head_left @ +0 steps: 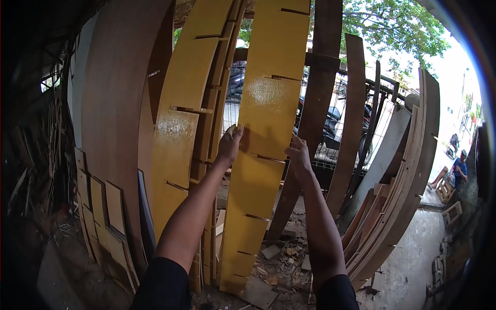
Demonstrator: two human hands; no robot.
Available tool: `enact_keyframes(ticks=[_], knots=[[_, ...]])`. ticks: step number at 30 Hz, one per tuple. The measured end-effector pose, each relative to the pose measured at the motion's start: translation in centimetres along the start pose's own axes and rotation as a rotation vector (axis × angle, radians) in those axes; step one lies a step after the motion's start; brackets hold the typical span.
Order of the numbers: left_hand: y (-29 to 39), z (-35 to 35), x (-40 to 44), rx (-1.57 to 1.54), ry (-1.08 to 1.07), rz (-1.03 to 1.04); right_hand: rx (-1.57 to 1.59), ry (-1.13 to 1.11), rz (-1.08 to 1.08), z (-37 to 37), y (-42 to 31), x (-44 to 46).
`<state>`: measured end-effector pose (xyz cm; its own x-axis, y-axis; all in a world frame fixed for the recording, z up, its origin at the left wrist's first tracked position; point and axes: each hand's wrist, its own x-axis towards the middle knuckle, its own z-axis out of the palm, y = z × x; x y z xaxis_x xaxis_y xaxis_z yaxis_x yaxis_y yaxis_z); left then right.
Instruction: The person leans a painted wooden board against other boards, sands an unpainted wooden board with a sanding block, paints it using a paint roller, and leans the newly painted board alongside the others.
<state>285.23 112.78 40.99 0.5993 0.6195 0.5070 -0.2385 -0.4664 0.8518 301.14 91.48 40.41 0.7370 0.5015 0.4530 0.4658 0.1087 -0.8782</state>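
A long yellow-painted board (268, 119) with short slots cut in from one edge stands upright before me, leaning slightly. My left hand (230, 145) is closed round its left edge, thumb on the near face. At about the same height, my right hand (299, 155) grips the opposite edge; its fingertips behind the board are hidden. Just left of it, another yellow slotted board (178, 129) leans beside several similar ones seen edge-on. The held board's lower end is down by the rubble-strewn ground.
Brown plywood sheets (111, 103) lean at the left, with small offcuts (114, 206) below. Dark planks (351, 119) and a stack of slotted boards (413, 175) stand at the right. Rubble (287, 253) covers the ground. A wire fence is behind; a person (457, 170) sits far right.
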Motion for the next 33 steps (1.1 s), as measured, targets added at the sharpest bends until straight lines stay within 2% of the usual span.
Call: enact_keyframes(ticks=[4, 6, 14, 16, 20, 28, 31, 33], knots=[[-1.2, 0.8, 0.2, 0.005, -0.012, -0.027, 0.043, 0.010, 0.004, 0.3, -0.9, -0.8], [-1.2, 0.9, 0.1, 0.000, -0.016, -0.071, 0.142, -0.040, 0.072, 0.2, -1.0, -0.5], [-1.8, 1.0, 0.3, -0.116, 0.008, -0.071, 0.146, -0.052, 0.027, 0.2, 0.2, -0.3], [-1.8, 0.8, 0.6, -0.183, -0.049, -0.055, 0.165, -0.057, 0.025, 0.2, 0.0, -0.6], [-2.6, 0.9, 0.6, -0.113, -0.046, -0.068, 0.115, -0.011, 0.005, 0.6, 0.2, -0.9], [-5.2, 1.0, 1.8, -0.225, -0.047, -0.081, 0.170, -0.006, 0.020, 0.5, 0.3, -1.3], [-6.3, 0.6, 0.9, -0.204, -0.058, -0.074, 0.177, -0.030, -0.004, 0.0, 1.3, -1.7], [-4.7, 0.3, -3.2, -0.158, -0.015, -0.055, 0.135, 0.019, 0.065, -0.3, 1.7, -3.5]])
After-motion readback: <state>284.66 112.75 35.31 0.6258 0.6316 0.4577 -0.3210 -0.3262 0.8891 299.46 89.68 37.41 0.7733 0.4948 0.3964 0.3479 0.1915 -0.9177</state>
